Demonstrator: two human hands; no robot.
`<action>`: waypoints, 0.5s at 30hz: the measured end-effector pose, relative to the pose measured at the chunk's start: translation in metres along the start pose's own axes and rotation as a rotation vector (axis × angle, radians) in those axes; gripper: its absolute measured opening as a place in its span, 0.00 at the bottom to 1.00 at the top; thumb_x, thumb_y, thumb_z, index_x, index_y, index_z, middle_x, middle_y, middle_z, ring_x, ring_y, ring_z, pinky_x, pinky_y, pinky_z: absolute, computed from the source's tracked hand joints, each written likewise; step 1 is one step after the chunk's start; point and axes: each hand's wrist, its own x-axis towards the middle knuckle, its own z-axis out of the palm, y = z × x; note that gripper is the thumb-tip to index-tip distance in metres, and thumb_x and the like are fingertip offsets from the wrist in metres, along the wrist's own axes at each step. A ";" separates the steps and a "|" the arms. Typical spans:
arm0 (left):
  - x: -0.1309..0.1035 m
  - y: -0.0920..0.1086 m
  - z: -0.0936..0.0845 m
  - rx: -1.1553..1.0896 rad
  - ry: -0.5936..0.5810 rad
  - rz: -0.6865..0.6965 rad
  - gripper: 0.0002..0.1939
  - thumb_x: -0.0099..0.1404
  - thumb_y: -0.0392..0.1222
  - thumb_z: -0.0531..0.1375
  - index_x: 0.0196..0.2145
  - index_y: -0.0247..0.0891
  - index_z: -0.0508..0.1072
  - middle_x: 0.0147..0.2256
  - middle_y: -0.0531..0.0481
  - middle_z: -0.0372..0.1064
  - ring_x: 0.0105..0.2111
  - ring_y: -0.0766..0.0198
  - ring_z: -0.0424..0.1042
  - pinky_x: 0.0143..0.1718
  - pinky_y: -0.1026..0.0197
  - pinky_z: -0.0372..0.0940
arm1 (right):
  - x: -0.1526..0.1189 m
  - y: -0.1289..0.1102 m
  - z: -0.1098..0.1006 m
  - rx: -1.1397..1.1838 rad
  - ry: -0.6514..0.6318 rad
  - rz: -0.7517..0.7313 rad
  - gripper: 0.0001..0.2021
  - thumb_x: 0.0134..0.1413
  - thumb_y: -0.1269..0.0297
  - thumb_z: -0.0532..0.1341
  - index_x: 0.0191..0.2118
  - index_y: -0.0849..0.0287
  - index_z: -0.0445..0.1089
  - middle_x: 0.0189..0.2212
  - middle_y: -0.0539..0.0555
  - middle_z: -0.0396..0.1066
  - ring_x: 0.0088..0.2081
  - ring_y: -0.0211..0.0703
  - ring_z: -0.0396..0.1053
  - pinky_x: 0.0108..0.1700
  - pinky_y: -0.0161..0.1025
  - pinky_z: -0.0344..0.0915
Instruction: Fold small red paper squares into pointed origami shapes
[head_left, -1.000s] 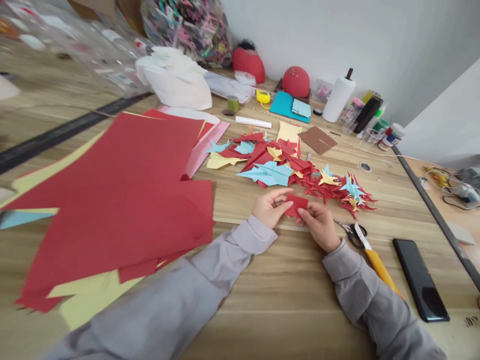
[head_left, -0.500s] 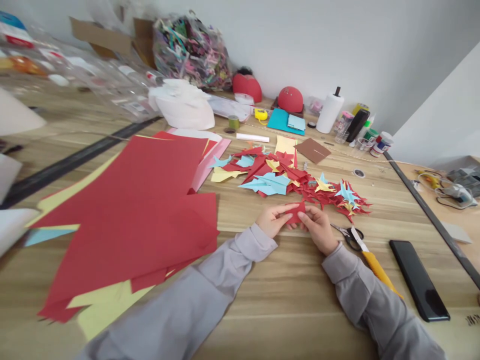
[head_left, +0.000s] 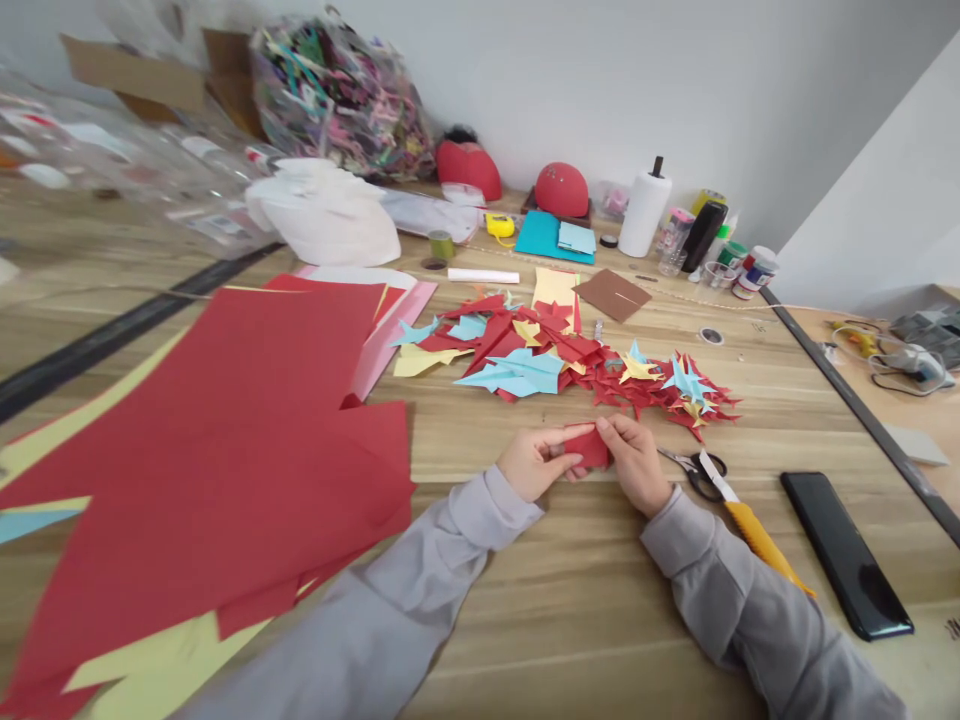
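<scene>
A small piece of red paper (head_left: 588, 448) is held between my two hands, just above the wooden table. My left hand (head_left: 534, 460) pinches its left side between thumb and fingers. At its upper right edge, the thumb and fingers of my right hand (head_left: 634, 462) are closed on it. Beyond the hands lies a pile of folded paper pieces (head_left: 517, 372), red, light blue and yellow, with smaller star-like ones (head_left: 686, 385) at its right end. Large red sheets (head_left: 247, 430) are stacked to the left, over yellow and pink ones.
Right of my right hand lie scissors (head_left: 705, 476), a yellow-handled utility knife (head_left: 754, 535) and a black phone (head_left: 847, 555). Brown paper (head_left: 613, 294), a yellow tape measure (head_left: 499, 226) and a white bottle (head_left: 645, 215) are farther back. Clear plastic bottles (head_left: 217, 220) stand at the back left.
The view has shifted slightly to the right. The red paper now shows a wider face between my hands, and my right fingers have moved to its upper right edge.
</scene>
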 end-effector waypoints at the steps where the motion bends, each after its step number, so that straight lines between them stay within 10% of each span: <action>1: 0.000 0.000 0.000 0.004 0.001 0.002 0.23 0.47 0.38 0.65 0.43 0.33 0.73 0.34 0.43 0.75 0.21 0.67 0.72 0.23 0.64 0.69 | 0.000 0.000 0.000 0.003 0.001 -0.007 0.18 0.52 0.50 0.56 0.22 0.60 0.64 0.15 0.46 0.59 0.18 0.33 0.55 0.21 0.32 0.54; 15: 0.000 0.005 -0.003 -0.045 -0.027 -0.042 0.24 0.47 0.39 0.65 0.45 0.33 0.73 0.45 0.37 0.70 0.21 0.66 0.73 0.21 0.64 0.68 | -0.001 0.000 -0.001 -0.003 -0.010 -0.001 0.14 0.52 0.53 0.56 0.26 0.60 0.64 0.18 0.46 0.59 0.20 0.33 0.55 0.23 0.32 0.54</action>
